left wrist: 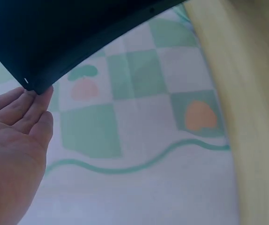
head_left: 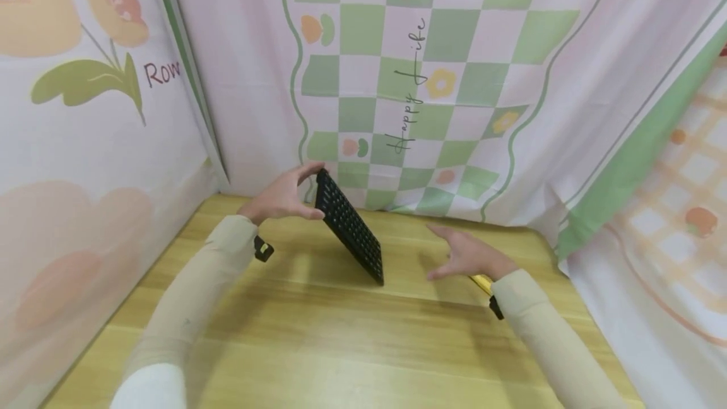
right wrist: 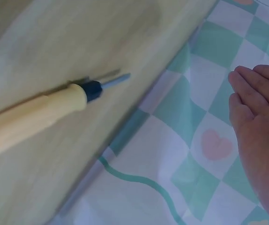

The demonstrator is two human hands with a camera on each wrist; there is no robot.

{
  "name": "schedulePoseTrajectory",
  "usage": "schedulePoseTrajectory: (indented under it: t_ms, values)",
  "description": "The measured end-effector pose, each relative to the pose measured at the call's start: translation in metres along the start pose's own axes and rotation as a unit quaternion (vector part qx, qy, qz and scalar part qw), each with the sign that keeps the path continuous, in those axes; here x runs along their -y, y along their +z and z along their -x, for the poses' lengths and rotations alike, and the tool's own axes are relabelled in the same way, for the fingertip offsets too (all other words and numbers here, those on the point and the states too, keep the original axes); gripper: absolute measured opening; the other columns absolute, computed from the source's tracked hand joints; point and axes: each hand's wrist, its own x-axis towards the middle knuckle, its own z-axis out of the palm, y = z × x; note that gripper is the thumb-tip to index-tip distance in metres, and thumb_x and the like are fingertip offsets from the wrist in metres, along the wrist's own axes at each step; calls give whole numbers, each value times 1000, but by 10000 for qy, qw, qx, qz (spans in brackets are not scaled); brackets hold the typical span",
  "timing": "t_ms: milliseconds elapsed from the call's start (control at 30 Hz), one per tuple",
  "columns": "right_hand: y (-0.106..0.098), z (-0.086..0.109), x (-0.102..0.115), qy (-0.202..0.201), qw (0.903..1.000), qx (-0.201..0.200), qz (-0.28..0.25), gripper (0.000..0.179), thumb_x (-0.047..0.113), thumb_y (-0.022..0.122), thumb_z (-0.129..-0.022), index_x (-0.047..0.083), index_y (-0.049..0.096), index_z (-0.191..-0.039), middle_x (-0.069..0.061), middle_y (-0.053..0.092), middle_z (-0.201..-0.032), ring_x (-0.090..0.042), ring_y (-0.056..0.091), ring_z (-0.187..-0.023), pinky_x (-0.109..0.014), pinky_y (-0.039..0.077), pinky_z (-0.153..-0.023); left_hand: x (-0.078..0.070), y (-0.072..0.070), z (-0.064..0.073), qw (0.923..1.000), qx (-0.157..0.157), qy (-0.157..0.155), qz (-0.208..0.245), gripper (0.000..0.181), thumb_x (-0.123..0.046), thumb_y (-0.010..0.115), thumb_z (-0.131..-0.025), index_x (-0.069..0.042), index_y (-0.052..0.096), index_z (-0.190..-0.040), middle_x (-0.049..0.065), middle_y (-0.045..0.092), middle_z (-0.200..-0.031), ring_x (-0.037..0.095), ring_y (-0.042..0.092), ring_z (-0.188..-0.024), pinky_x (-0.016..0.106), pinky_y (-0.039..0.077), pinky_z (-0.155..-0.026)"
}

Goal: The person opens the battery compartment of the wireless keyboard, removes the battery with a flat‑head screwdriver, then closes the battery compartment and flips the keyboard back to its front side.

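A black keyboard (head_left: pixel 353 227) stands tilted over the table, its keys facing right and its lower right end close over the wood. My left hand (head_left: pixel 278 197) holds its raised end between thumb and fingers. In the left wrist view the fingertips meet a corner of the dark keyboard (left wrist: pixel 78 37); the thumb is hidden there. To the right, apart from the keyboard, my right hand (head_left: pixel 468 254) hovers with fingers and thumb spread and nothing in them. Beneath it lies a yellow-handled screwdriver (right wrist: pixel 36 110) with a black collar and short metal shaft, partly covered in the head view.
The wooden table (head_left: pixel 341 346) runs back to a hanging cloth (head_left: pixel 363 30) with green checks and lettering. Patterned cloth (head_left: pixel 85 163) also hangs along the left side, and more cloth (head_left: pixel 653 226) along the right.
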Motion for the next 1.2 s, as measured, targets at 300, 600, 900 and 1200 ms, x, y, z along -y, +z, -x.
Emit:
schedulePoseTrajectory:
  t_ms: [300,600,900,1200]
  values:
    - [-30,-19,25,-151,9992,-374,74,124,59,90,-75,7,27,-168,-26,38,-167,-48,59,-134,-63,47,-117,-26,19,-42,9996,161,116,-189,121,-41,93,-73,-12,24,-169,11,29,-175,32,30,-161,53,23,-134]
    - [-68,-43,68,-673,9951,-715,-66,122,54,91,-77,14,23,-169,-15,32,-173,-43,35,-157,-65,33,-126,-50,26,-54,9994,119,200,-266,119,-41,93,-71,-6,30,-166,11,39,-171,30,36,-158,53,27,-132]
    - [-81,-56,90,-745,9930,-825,-399,108,55,84,-86,28,22,-170,2,28,-175,-30,30,-161,-61,29,-130,-58,32,-64,9992,303,247,-86,118,-43,92,-78,-10,24,-168,9,32,-174,27,31,-161,49,23,-134]
    - [-82,-70,105,-900,9864,-799,-1120,108,44,84,-90,28,15,-171,3,22,-177,-25,23,-164,-55,24,-133,-52,44,-68,9982,301,137,496,128,-37,94,-77,-14,9,-171,9,21,-178,25,23,-164,44,18,-136]
